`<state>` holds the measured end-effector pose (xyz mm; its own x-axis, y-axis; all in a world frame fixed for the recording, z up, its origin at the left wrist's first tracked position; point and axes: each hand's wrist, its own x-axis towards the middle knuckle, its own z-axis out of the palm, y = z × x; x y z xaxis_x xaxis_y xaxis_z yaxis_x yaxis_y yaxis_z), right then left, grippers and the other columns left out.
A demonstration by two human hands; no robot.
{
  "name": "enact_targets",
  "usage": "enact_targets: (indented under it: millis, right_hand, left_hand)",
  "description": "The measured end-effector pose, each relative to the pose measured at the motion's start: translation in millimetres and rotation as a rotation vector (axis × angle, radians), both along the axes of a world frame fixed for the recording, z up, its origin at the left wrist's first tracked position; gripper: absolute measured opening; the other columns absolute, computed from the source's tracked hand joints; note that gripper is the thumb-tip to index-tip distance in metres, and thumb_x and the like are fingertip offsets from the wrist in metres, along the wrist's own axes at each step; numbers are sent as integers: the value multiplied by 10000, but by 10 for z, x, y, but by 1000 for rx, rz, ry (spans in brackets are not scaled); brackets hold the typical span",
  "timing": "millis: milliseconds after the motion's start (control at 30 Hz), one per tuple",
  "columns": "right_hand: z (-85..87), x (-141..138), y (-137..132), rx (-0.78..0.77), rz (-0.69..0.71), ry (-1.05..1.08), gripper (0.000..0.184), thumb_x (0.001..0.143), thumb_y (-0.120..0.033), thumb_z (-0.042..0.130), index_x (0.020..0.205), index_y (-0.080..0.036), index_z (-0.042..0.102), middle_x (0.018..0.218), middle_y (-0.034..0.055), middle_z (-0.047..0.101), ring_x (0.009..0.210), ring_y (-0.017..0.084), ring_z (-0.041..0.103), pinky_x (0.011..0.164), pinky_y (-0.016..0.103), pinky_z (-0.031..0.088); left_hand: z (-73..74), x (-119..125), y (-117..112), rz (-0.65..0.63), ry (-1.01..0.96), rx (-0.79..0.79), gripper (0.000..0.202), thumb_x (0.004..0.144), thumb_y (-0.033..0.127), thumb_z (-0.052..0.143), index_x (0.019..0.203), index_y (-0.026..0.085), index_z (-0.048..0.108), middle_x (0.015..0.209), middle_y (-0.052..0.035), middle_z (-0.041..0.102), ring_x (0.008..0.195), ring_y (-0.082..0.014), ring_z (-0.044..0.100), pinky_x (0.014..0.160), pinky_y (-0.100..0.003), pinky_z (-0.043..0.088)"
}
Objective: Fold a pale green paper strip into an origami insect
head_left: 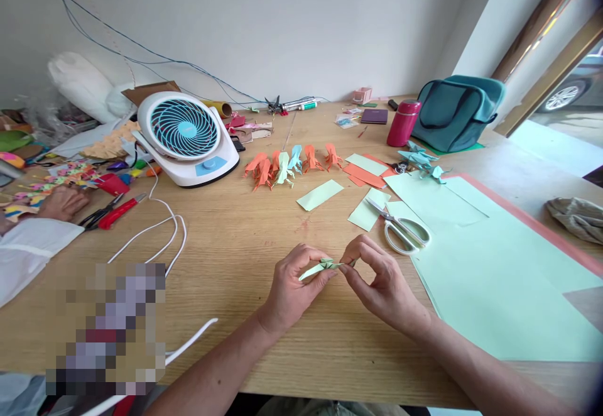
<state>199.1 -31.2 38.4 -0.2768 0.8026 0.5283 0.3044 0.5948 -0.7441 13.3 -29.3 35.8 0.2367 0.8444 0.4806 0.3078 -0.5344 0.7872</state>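
Low over the near middle of the table, a small piece of folded pale green paper [315,270] is pinched between both hands. My left hand [294,281] grips its body between thumb and fingers. A narrow tip at its right side sits between the thumb and forefinger of my right hand [384,281]. White-handled scissors [400,226] lie just beyond my right hand, partly over a cut green paper piece [370,210]. Another pale green strip [320,195] rests farther off. Folded orange paper figures [311,159] stand in a row with a green one [283,169] and a blue one.
Large green sheets [499,296] cover the right side. Behind them are a teal bag [455,114], a pink bottle [404,124] and blue folded figures [419,157]. A white fan [188,136] stands at left, near a trailing cable. Another person's hand [63,202] rests at far left.
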Motion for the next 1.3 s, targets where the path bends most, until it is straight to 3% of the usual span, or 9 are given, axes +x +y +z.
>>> enact_targets:
  millis: [467, 633, 800, 933, 1133, 1300]
  right_hand:
    - [-17, -21, -30, -21, -1, 55, 145, 934, -118, 569, 816, -201, 560, 810, 16, 561, 739, 145, 553, 660, 292, 446]
    - [-18, -17, 2, -165, 5, 86, 68, 930, -243, 643, 918, -211, 585, 882, 21, 593, 825, 158, 570, 762, 306, 471]
    - [-62, -33, 5, -335, 82, 150, 156, 908, -288, 668, 1018, -215, 584, 979, 29, 626, 873, 164, 602, 816, 318, 494]
    - [-87, -62, 5, -331, 101, 112, 87, 930, -299, 647, 949, -219, 619, 917, 13, 641, 867, 156, 588, 814, 301, 472]
    - [-102, -89, 5, -344, 107, 118, 139, 916, -317, 671, 851, -209, 612, 844, -3, 607, 786, 136, 568, 752, 269, 452]
    - [-109, -102, -10, -404, 124, 112, 163, 909, -329, 662, 829, -200, 603, 796, -7, 608, 765, 140, 555, 723, 266, 434]
  left_hand:
    - [-103, 20, -7, 38, 91, 168, 95, 875, 139, 702, 889, 203, 634, 812, -5, 651, 784, -146, 600, 751, -261, 465]
    - [-109, 15, -17, 92, 17, 14, 117, 861, 223, 734, 874, 193, 621, 798, -1, 655, 735, -133, 605, 700, -238, 460]
    - [-141, -13, 7, 89, -128, -210, 207, 843, 308, 750, 837, 186, 584, 702, 31, 599, 634, -102, 508, 616, -209, 418]
    - [-133, -19, 45, -6, -244, -354, 254, 829, 333, 760, 814, 173, 564, 699, 34, 573, 630, -92, 494, 599, -199, 406]
    - [-90, 6, 71, -136, -431, -488, 362, 742, 335, 839, 743, 163, 521, 669, 52, 529, 608, -73, 467, 587, -188, 404]
    - [-95, 16, 64, -233, -538, -632, 405, 710, 323, 868, 722, 165, 494, 665, 50, 552, 640, -88, 534, 638, -211, 443]
